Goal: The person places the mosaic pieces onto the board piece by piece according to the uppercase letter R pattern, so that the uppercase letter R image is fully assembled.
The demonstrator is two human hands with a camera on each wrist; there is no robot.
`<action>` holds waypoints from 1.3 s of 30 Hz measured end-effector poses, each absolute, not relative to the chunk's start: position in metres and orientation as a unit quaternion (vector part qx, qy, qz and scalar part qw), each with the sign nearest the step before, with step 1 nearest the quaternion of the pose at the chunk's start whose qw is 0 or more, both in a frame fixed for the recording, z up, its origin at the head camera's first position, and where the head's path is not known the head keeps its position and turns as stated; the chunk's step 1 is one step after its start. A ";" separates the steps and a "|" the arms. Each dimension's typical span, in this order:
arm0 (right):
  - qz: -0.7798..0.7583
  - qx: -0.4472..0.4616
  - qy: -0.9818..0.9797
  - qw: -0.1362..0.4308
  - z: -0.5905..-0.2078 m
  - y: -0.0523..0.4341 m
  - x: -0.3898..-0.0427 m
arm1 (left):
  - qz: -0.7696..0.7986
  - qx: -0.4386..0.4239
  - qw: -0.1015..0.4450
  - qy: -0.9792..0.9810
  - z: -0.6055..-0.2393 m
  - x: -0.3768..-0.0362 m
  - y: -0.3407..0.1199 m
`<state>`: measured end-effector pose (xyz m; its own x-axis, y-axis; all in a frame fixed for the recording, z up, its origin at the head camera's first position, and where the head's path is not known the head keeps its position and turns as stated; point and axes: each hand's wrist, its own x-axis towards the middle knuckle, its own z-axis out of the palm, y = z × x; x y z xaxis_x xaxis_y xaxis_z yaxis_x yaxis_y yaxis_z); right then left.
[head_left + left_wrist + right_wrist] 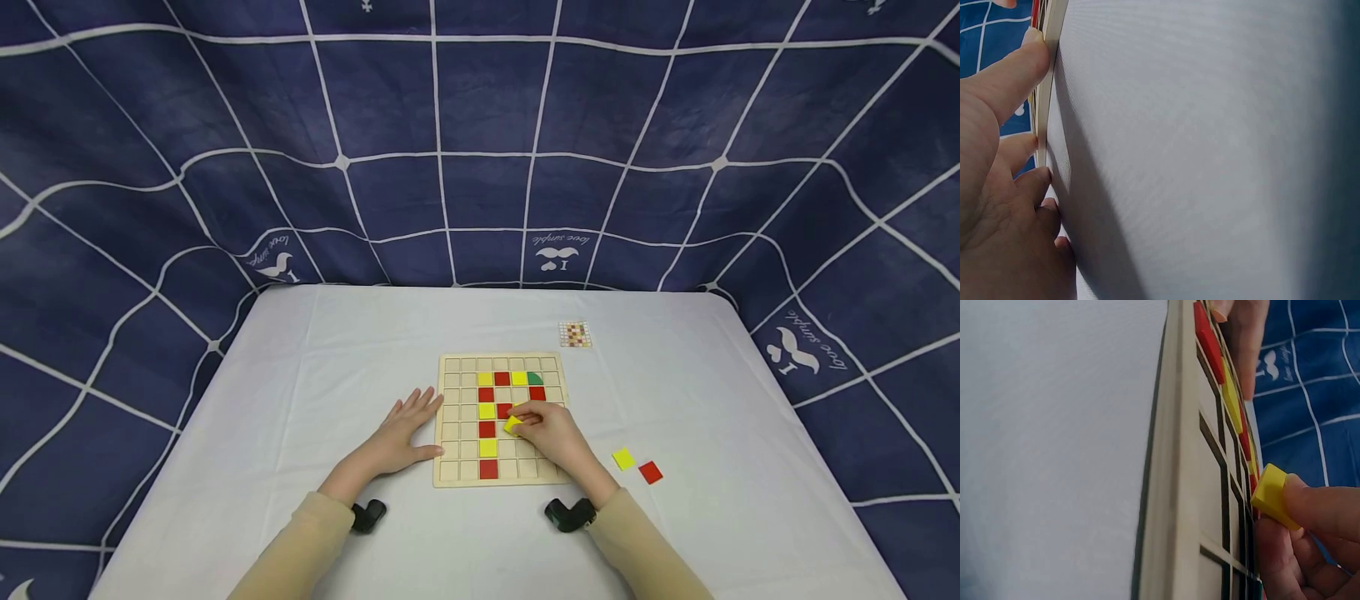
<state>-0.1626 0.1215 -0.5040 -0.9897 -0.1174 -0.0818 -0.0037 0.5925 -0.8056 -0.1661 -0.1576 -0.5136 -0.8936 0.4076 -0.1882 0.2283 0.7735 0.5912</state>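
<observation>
A wooden grid board (465, 482) lies on the white-covered table. Red and yellow square tiles fill a column and parts of some rows in it. One green rounded piece (535, 379) sits near its upper right. My left hand (397, 437) rests at the board's left side with fingers spread, the thumb and fingertips touching its edge. Over the middle of the grid, my right hand (551, 429) pinches a yellow square tile (1272, 495) between thumb and fingers. In the right wrist view that tile is tilted, close to the board's surface. The right hand hides several cells.
A loose yellow tile (623, 459) and a loose red tile (650, 472) lie right of the board. Beyond its top right corner is a small card (575, 334) printed with a coloured grid. Dark blue checked cloth (480, 192) hangs behind the table (360, 333).
</observation>
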 end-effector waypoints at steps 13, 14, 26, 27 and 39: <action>-0.370 -0.113 0.921 0.037 -0.504 0.112 -0.169 | 0.287 0.170 0.156 0.930 -0.515 -0.167 -0.157; -0.369 -0.114 0.922 0.039 -0.504 0.112 -0.169 | 0.286 0.170 0.156 0.930 -0.515 -0.167 -0.157; -0.343 -0.143 0.928 0.028 -0.505 0.109 -0.170 | 0.290 0.167 0.155 0.929 -0.515 -0.167 -0.157; -0.343 -0.140 0.928 0.030 -0.505 0.109 -0.170 | 0.290 0.168 0.155 0.929 -0.515 -0.167 -0.157; -0.419 -0.069 0.905 0.032 -0.492 0.146 -0.154 | 0.290 0.170 0.157 0.929 -0.516 -0.167 -0.157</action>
